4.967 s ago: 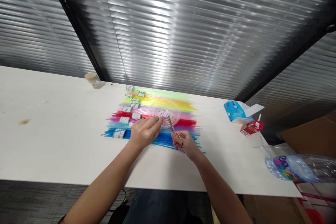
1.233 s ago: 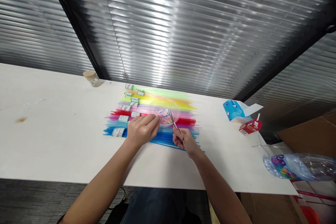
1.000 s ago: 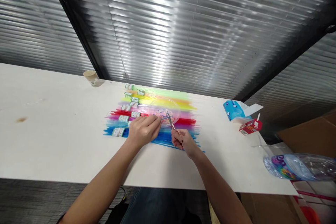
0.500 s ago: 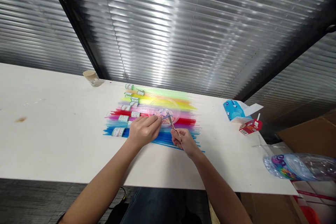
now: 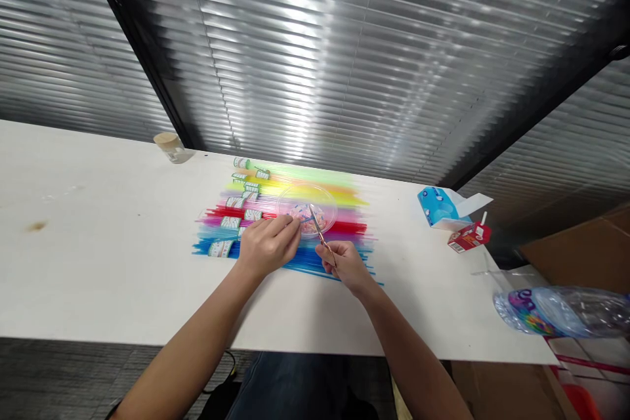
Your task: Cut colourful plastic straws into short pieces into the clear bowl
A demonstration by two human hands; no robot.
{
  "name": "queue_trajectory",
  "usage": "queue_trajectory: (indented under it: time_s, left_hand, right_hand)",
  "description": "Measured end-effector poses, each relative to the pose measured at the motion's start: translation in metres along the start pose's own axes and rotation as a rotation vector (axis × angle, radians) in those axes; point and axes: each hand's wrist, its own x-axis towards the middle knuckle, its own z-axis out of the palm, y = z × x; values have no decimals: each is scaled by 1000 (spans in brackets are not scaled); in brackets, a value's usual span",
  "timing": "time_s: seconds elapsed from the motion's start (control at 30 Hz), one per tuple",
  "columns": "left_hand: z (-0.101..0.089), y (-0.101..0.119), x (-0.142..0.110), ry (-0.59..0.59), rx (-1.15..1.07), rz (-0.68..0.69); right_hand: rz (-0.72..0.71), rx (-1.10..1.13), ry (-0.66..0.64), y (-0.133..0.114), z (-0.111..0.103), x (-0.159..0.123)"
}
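My left hand (image 5: 270,244) is closed in a pinch on a thin blue straw (image 5: 307,218), whose short end points right over a clear round bowl (image 5: 331,197). In my right hand (image 5: 344,264) is a pair of scissors (image 5: 319,231) with copper-coloured handles. Its narrow blades point up and left across the end of the straw and look nearly closed. Small cut pieces (image 5: 321,216), pink, white and blue, lie in the bowl. Under the bowl and hands spread bundles of long thin straws (image 5: 349,228) in several colours, banded with paper labels (image 5: 220,249).
A cup with a tan lid (image 5: 168,140) stands at the back left of the white table (image 5: 108,262). At right are a blue tissue box (image 5: 438,207), a red carton (image 5: 470,237) and a large plastic bottle (image 5: 556,312) on its side. Blinds (image 5: 275,65) rise behind.
The straw end showing past my left fingers is shorter than about a second ago. The scissors have shifted slightly left and their blades have drawn together. My left hand has barely moved.
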Motion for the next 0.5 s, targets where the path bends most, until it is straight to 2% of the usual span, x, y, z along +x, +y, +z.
queue_trajectory:
  time_s: [0.2, 0.5]
  left_hand:
    - [1, 0, -1, -8, -8, -21]
    - [1, 1, -2, -23, -35, 33]
  right_hand:
    - [64, 99, 7, -5, 3, -2]
    - [37, 68, -35, -2, 3, -2]
